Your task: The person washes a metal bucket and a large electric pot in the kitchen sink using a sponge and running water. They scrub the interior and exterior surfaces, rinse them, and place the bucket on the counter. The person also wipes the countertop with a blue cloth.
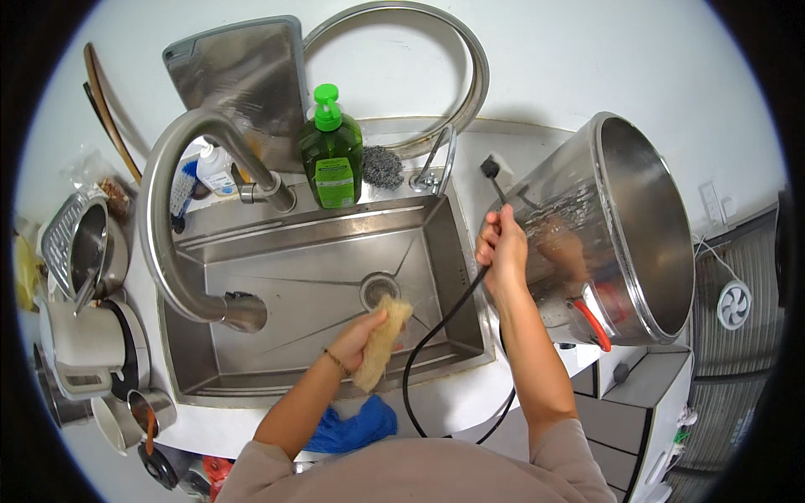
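Note:
My left hand (358,336) grips a tan loofah-like scrubbing pad (380,346) above the front part of the stainless steel sink (302,380). My right hand (506,251) is shut around a black cord (443,320), to the right of the sink. A small dark end piece (490,167), maybe a plug, tops the cord's upper end; its lower part loops over the counter's front edge. Right beside that hand, a large stainless steel barrel (566,207) lies tilted, its opening facing right. Water drops wet its side, and a red handle (591,325) is on it.
A curved faucet (151,207) arches over the sink's left side. Behind stand a green soap bottle (330,160), a steel wool scrubber (382,168) and a small tap (440,163). A blue cloth (358,427) lies at the front edge; pots (88,346) crowd the left.

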`<action>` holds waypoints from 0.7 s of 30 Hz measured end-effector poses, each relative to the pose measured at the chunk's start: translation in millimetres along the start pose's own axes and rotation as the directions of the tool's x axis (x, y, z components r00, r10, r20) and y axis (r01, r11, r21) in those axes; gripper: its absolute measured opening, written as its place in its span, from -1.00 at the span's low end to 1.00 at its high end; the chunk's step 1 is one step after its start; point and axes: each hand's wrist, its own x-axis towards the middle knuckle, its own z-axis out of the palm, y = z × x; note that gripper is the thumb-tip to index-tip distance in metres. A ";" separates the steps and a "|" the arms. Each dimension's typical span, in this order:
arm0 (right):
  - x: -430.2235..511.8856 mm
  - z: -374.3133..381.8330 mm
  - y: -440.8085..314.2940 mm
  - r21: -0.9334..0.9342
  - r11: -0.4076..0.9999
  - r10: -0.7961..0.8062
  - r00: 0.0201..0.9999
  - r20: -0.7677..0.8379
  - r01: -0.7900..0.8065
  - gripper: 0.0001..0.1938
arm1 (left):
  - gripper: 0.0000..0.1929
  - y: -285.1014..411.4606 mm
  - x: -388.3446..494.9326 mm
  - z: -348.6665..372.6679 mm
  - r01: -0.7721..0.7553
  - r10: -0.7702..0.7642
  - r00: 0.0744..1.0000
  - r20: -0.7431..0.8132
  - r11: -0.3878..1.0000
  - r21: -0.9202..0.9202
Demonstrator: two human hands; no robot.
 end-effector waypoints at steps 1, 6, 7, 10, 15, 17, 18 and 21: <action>-15.1 -2.8 -7.0 -0.046 0.998 -0.040 0.998 0.054 0.043 -0.60 | -0.63 3.9 6.3 0.3 -0.015 0.015 1.000 -0.027 1.000 0.006; -82.3 -21.0 -32.3 -0.196 0.978 -0.041 0.985 0.167 0.074 -0.57 | -0.66 3.2 3.2 20.2 -0.217 0.238 0.961 -0.139 0.964 0.152; -95.4 -23.8 -35.0 -0.222 0.972 -0.033 0.983 0.183 0.074 -0.57 | -0.66 2.0 -3.6 25.9 -0.223 0.246 0.958 -0.145 0.962 0.158; -132.3 -28.3 -42.7 -0.337 0.936 -0.009 0.966 0.260 0.100 -0.55 | -0.65 -1.4 -29.6 44.4 -0.175 0.178 0.981 -0.076 0.984 0.040; -189.1 -37.8 -62.1 -0.583 0.802 0.139 0.910 0.390 0.127 -0.52 | -0.58 -17.2 -69.7 82.4 0.032 0.026 0.979 0.202 0.960 -0.279; -213.4 -45.0 -64.0 -0.695 0.699 0.162 0.910 0.383 0.169 -0.54 | -0.55 -21.2 -81.6 93.3 0.038 0.039 0.968 0.248 0.953 -0.300; -223.8 -48.2 -61.2 -0.740 0.598 0.114 0.881 0.460 0.309 -0.58 | -0.56 -22.0 -84.5 98.6 0.049 0.029 0.971 0.235 0.946 -0.319; -256.9 -54.1 -30.6 -0.663 0.210 -0.019 0.681 0.732 0.718 -0.69 | -0.60 -17.8 -83.3 113.0 0.017 0.032 0.980 0.197 0.971 -0.239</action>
